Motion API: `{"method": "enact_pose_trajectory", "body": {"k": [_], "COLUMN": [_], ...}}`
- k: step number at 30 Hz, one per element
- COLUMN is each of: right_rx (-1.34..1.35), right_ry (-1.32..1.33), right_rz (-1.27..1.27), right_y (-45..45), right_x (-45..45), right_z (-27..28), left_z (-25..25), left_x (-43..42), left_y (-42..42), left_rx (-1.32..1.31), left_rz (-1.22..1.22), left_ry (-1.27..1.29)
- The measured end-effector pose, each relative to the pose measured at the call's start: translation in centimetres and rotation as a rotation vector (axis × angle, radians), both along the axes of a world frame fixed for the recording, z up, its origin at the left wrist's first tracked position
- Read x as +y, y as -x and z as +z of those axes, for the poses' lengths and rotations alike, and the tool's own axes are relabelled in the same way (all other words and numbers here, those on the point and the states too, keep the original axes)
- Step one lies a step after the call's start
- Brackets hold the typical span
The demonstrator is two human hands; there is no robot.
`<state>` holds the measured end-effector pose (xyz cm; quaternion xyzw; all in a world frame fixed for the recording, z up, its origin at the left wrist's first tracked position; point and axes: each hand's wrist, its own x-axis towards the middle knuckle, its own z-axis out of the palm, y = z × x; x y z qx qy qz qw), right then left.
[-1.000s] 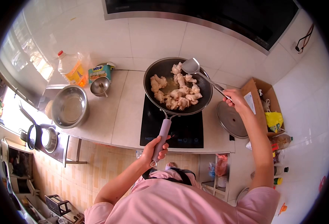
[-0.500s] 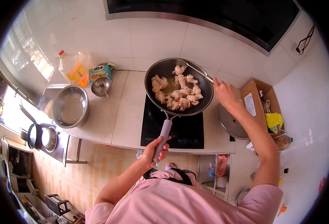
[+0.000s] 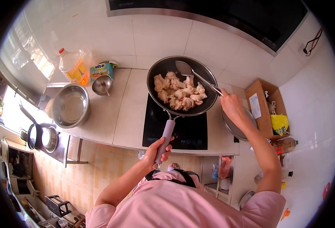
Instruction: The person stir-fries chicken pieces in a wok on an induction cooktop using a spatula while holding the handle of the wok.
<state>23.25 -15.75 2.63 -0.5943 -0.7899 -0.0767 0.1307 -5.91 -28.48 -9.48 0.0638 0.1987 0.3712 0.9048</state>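
Note:
A dark pan (image 3: pixel 209 99) with a pale purple handle (image 3: pixel 167 131) stands over the black cooktop (image 3: pixel 192 131). My left hand (image 3: pixel 158 151) is closed around that handle near its end. Pale chicken pieces (image 3: pixel 180 93) lie bunched in the middle and left of the pan. My right hand (image 3: pixel 231 103) grips the metal handle of a spatula (image 3: pixel 184 68) at the pan's right rim. The spatula's blade is inside the pan at the far side, just beyond the meat.
A round lid (image 3: pixel 237 127) lies right of the cooktop, beside an open cardboard box (image 3: pixel 259 114). On the left are a large steel bowl (image 3: pixel 71 106), a small bowl (image 3: pixel 102 85), an oil bottle (image 3: pixel 71 66) and a green packet (image 3: pixel 102 70).
The spatula blade has moved left across the far side of the pan. The upper chicken pieces have shifted down and left into the others. My left hand keeps its hold.

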Motion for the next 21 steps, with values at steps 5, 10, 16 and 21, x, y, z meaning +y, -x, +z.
{"method": "enact_pose_trajectory", "body": {"k": [5, 10, 16, 21], "right_rx": [0.034, -0.132, -0.124, 0.086], "right_ry": [0.036, -0.023, -0.069, 0.089], "right_rz": [0.118, 0.121, 0.019, 0.060], "right_y": [1.4, 2.0, 0.3, 1.8], "right_x": [-1.1, -0.3, 2.5, -1.6], "right_z": [1.8, 0.1, -0.3, 3.4], "left_z": [0.1, 0.7, 0.6, 0.6], "left_x": [0.0, 0.0, -0.1, 0.0], "left_y": [0.0, -0.2, -0.2, -0.3], "left_rx": [-0.014, 0.033, 0.028, 0.035], "left_rz": [-0.003, 0.022, 0.029, 0.031], "left_ry": [0.008, 0.021, 0.039, 0.029]}}
